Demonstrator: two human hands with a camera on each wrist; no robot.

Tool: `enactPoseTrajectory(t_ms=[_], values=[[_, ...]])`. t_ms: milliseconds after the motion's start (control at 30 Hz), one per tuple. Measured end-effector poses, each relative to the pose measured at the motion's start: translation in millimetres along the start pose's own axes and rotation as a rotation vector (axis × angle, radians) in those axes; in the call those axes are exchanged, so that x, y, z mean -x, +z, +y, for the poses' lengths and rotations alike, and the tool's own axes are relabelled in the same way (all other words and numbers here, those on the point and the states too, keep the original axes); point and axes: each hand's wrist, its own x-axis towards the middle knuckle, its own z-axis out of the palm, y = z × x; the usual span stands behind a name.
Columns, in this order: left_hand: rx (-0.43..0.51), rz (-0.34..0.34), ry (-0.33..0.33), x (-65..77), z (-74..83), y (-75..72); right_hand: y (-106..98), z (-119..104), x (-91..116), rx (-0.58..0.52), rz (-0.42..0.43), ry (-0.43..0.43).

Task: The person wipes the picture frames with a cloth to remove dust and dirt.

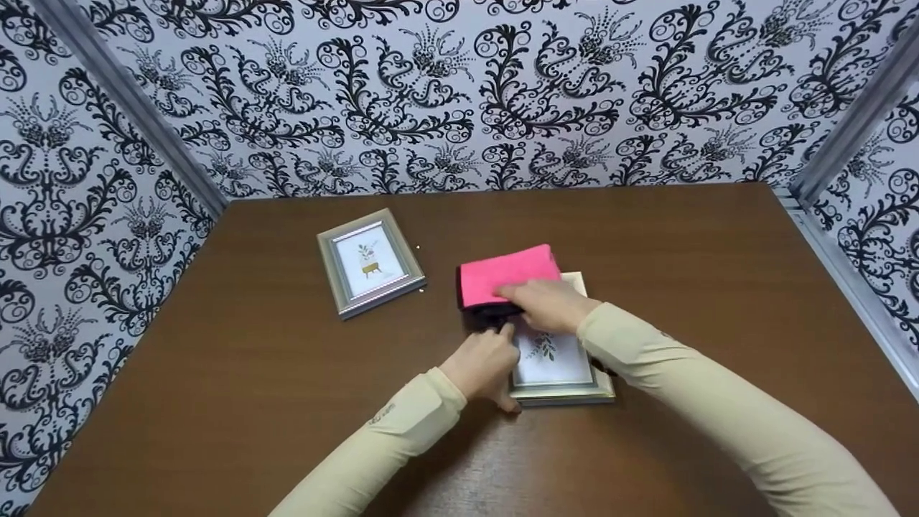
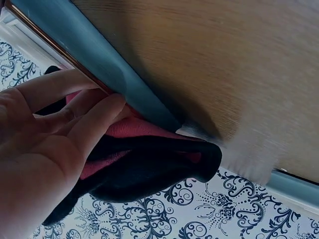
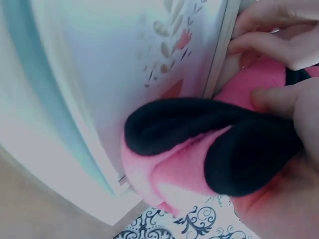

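Note:
A folded pink cloth with black edging (image 1: 508, 273) lies over the upper left part of a picture frame (image 1: 563, 393) with a leaf print. My right hand (image 1: 549, 303) holds this cloth against the frame, thumb on its pink side in the right wrist view, where the black folds (image 3: 174, 119) bulge out over the glass. At the frame's left side, my left hand (image 1: 482, 365) grips the edge, its thumb by the lower left corner. Fingers (image 2: 102, 117) meet the frame's bluish-looking side (image 2: 109, 67) in the left wrist view, right beside the cloth.
Another picture frame (image 1: 371, 262), showing a potted plant, lies face up on the brown table (image 1: 251, 373) to the left. Patterned wall panels (image 1: 431, 93) enclose the table's back and sides, with metal posts (image 1: 136, 108) at the corners.

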Motion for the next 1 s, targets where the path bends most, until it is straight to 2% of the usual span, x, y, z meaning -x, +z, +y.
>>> enactPoseTrajectory(t_ms=[133,233,367,533,633,833,900,1000], values=[[-0.003,0.0,0.003,-0.6,-0.7,-0.3,0,6,7,-0.012,-0.001,-0.031],[-0.001,-0.004,0.013,-0.7,-1.2,-0.9,-3,13,18,0.007,0.001,-0.019],[-0.031,-0.015,0.021,-1.1,-1.7,-2.8,-14,23,39,0.058,0.007,0.07],[-0.064,-0.037,0.021,-1.6,-1.5,-3.4,-19,30,55,0.13,0.07,0.147],[-0.08,-0.045,0.021,-1.8,-1.1,-3.1,-13,24,50,0.14,0.095,0.175],[-0.082,-0.029,0.028,-2.0,0.6,-2.9,1,7,25,0.16,0.113,0.245],[-0.082,-0.01,0.032,-1.9,1.0,-2.5,2,3,17,0.152,0.118,0.243],[-0.089,0.015,0.039,-2.3,1.0,-1.6,3,-2,7,0.109,0.119,0.194]])
